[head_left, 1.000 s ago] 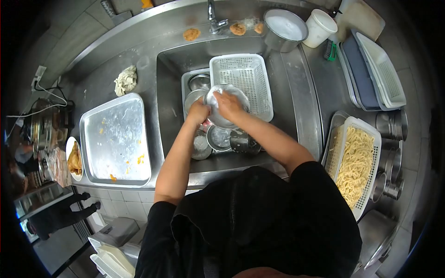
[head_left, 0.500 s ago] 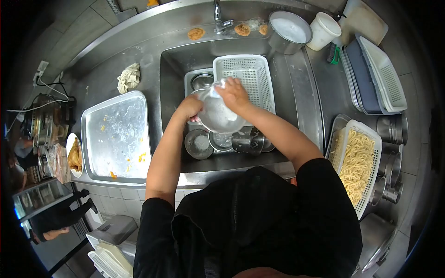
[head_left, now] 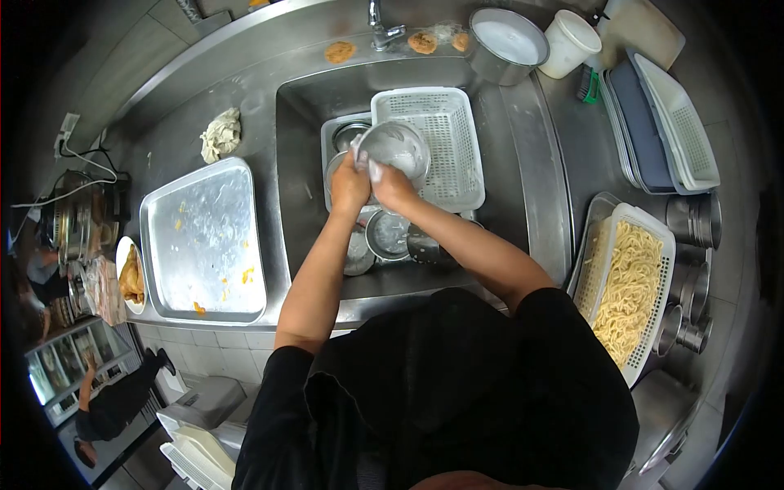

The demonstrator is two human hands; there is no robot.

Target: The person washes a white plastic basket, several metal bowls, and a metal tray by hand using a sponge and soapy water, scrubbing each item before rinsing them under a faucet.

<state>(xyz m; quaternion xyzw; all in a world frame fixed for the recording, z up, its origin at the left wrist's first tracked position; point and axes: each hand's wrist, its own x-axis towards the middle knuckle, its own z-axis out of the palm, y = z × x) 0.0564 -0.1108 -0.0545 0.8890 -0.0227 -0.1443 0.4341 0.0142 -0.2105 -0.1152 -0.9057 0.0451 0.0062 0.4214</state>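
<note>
A single steel bowl [head_left: 398, 147] is held over the sink [head_left: 298, 147], just beyond both hands and partly over the near-left corner of the one white basket [head_left: 437, 139] that sits in the basin. The left hand [head_left: 349, 188] has its fingers curled tight on the bowl's near-left rim. The right hand [head_left: 390, 184] is closed on the near rim beside it, the two hands almost touching. Something white shows at the right fingers. It may be foam or a small pad, and the view is too small to tell.

The bowl is round, so it has no long axis. Its hollow appears to face up toward the camera, tipped slightly to the person.

Below the hands lie three steel vessels: two small bowls [head_left: 385, 235] and one perforated cup [head_left: 429, 245]. A fourth bowl [head_left: 351, 135] sits left of the basket. Three orange pads [head_left: 339, 51] lie by the one tap [head_left: 380, 28]. On the counter to the left are one crumpled cloth [head_left: 220, 135] and one flat metal tray [head_left: 204, 237]. To the right stands one basket of noodles [head_left: 629, 286].
</note>
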